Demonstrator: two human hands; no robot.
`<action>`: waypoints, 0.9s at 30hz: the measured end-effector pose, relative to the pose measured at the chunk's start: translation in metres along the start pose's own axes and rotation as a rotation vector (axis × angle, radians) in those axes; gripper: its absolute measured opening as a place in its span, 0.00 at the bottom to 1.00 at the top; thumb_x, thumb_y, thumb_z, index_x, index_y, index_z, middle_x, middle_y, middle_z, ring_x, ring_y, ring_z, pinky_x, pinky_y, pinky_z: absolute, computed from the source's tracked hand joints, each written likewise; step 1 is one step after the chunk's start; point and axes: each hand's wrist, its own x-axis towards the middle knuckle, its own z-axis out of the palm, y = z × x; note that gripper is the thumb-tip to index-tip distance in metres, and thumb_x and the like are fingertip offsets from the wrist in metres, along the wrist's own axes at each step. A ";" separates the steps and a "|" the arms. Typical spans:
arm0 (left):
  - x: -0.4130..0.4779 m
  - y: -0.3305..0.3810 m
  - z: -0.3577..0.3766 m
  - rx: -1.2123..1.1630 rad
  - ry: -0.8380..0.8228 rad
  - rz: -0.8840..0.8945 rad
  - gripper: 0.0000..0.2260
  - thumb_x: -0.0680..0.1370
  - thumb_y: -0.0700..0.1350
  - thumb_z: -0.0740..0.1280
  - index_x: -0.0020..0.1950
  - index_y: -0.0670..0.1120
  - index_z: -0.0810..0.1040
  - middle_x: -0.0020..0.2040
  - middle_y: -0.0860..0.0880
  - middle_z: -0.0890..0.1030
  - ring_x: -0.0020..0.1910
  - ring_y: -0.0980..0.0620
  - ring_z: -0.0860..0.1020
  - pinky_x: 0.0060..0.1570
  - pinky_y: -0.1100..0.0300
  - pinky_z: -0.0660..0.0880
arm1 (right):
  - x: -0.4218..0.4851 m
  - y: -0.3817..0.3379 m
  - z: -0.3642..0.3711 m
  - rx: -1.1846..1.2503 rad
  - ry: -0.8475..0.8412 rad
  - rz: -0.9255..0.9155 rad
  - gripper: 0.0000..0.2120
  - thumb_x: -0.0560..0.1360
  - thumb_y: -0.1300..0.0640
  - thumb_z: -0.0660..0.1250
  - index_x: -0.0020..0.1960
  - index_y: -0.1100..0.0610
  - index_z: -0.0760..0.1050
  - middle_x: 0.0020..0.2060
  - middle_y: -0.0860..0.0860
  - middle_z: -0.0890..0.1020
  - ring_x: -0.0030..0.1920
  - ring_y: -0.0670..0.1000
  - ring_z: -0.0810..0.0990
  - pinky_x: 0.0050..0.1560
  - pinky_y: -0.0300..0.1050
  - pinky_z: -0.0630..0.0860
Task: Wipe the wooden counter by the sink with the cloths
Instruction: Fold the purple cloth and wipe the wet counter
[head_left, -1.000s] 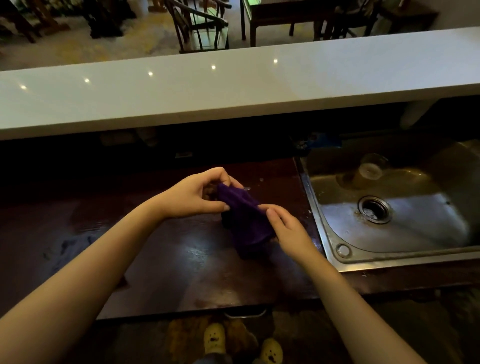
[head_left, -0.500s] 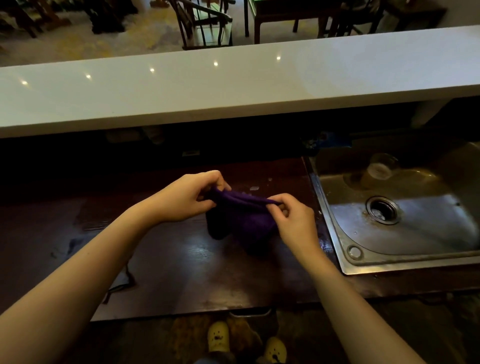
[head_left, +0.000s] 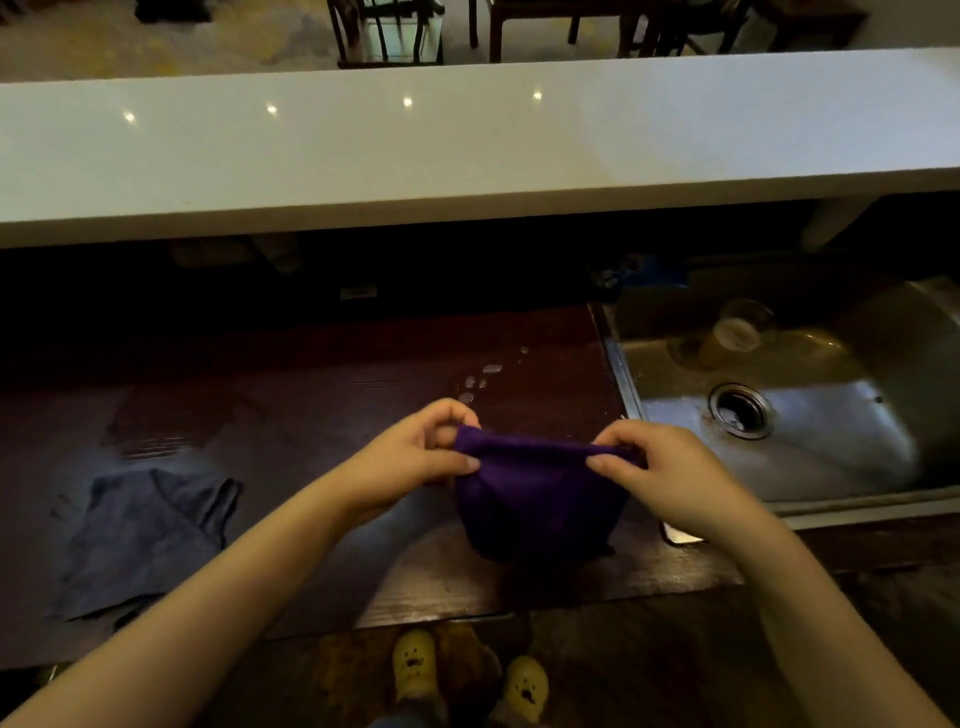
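Observation:
A purple cloth (head_left: 535, 499) hangs above the dark wooden counter (head_left: 322, 415), stretched by its top edge between both hands. My left hand (head_left: 415, 457) pinches its left corner and my right hand (head_left: 660, 473) pinches its right corner. The cloth's lower part droops to the counter near the front edge. A second cloth, grey-blue (head_left: 140, 535), lies crumpled flat on the counter to the left, apart from both hands. Water drops (head_left: 483, 374) glisten on the wood just beyond the hands.
A steel sink (head_left: 831, 441) adjoins the counter on the right, with a clear cup (head_left: 732, 332) lying in its basin near the drain (head_left: 740, 410). A white raised ledge (head_left: 467, 145) overhangs the back. Chairs stand beyond it. Yellow slippers (head_left: 415, 665) show below the counter edge.
The hands have drawn apart, spreading the purple cloth wider by its top edge, with the right hand now close to the sink rim. The grey-blue cloth has come into view on the left.

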 end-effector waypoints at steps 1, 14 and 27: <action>0.008 -0.005 0.007 -0.020 0.021 -0.014 0.12 0.73 0.30 0.64 0.51 0.44 0.70 0.42 0.45 0.79 0.40 0.48 0.76 0.40 0.60 0.73 | 0.005 0.008 -0.002 -0.018 -0.005 0.043 0.06 0.74 0.53 0.66 0.39 0.45 0.75 0.39 0.44 0.81 0.42 0.45 0.78 0.40 0.43 0.75; 0.085 -0.080 -0.068 0.818 0.813 0.162 0.17 0.76 0.38 0.60 0.65 0.44 0.72 0.64 0.41 0.76 0.63 0.40 0.72 0.63 0.49 0.68 | 0.066 0.073 0.119 -0.582 0.075 -0.045 0.38 0.73 0.31 0.50 0.76 0.49 0.47 0.77 0.58 0.48 0.76 0.61 0.41 0.73 0.60 0.38; 0.077 -0.144 -0.150 1.227 0.797 -0.160 0.28 0.75 0.65 0.45 0.74 0.58 0.53 0.78 0.48 0.53 0.77 0.47 0.47 0.71 0.38 0.40 | 0.142 0.090 0.101 -0.573 0.276 0.081 0.34 0.74 0.33 0.49 0.75 0.46 0.49 0.76 0.61 0.50 0.76 0.63 0.43 0.72 0.64 0.39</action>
